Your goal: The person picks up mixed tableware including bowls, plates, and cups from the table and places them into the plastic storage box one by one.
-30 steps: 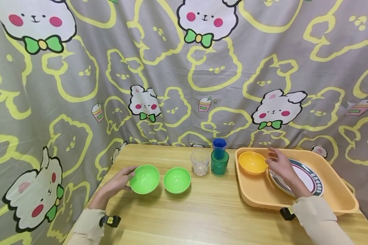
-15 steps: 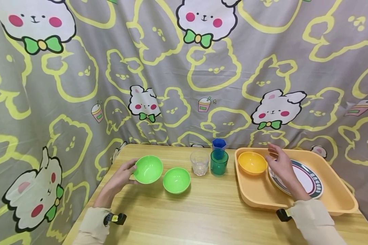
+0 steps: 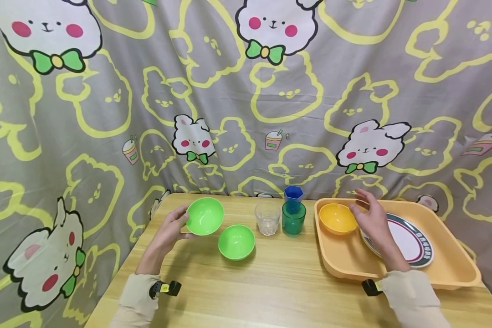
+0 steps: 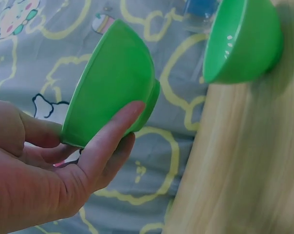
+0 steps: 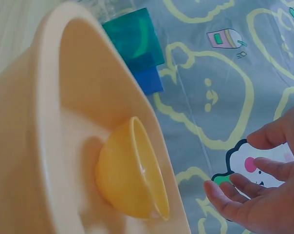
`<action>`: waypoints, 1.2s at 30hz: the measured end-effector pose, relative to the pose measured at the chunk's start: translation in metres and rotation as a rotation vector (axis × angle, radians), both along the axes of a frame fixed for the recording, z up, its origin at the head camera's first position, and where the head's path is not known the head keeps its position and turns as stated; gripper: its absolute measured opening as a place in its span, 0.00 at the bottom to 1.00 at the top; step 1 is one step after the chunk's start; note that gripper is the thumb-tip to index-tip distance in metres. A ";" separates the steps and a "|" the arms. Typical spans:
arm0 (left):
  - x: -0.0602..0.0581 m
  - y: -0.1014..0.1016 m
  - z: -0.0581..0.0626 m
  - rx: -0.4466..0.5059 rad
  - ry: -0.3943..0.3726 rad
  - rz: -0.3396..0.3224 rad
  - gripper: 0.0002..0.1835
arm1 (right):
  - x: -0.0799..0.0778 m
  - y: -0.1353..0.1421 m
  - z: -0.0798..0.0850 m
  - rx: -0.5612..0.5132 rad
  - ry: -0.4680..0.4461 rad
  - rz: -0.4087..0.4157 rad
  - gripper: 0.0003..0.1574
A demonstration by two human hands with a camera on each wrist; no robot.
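Note:
My left hand [image 3: 172,230] grips a light green bowl [image 3: 205,216] by its left side, lifted over the table. In the left wrist view the thumb lies at the rim of this bowl [image 4: 115,80] and fingers reach under its base. A second green bowl [image 3: 236,242] stands on the table just right of it. My right hand [image 3: 371,218] holds nothing, its fingers spread and loosely bent above the tray, close to the yellow bowl [image 3: 338,218]. In the right wrist view that hand [image 5: 264,183] is apart from the yellow bowl [image 5: 130,170].
The orange tray [image 3: 340,264] at the right holds the yellow bowl and a white plate [image 3: 406,239] with a dark patterned rim. A clear glass [image 3: 267,218], a green cup [image 3: 293,218] and a blue cup [image 3: 293,192] stand left of the tray. A patterned curtain [image 3: 238,100] hangs behind.
My left hand has carried the green bowl up, away from me and to the right. My right hand has shifted slightly left and up over the tray. The other dishes have stayed put.

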State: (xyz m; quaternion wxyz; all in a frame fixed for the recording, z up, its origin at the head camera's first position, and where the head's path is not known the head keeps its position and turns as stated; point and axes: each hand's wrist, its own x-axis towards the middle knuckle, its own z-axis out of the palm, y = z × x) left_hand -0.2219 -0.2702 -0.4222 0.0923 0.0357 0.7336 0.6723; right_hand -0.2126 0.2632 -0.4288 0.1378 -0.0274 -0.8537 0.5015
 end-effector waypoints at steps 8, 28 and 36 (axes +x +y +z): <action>-0.005 0.018 0.003 0.082 0.013 0.033 0.25 | 0.007 -0.005 0.000 -0.018 0.027 -0.012 0.37; -0.015 0.066 0.008 0.256 0.063 0.013 0.25 | 0.007 -0.035 -0.003 -0.239 0.129 0.003 0.36; -0.016 0.087 0.006 0.334 0.064 -0.003 0.25 | 0.009 -0.046 -0.004 -0.271 0.138 0.027 0.37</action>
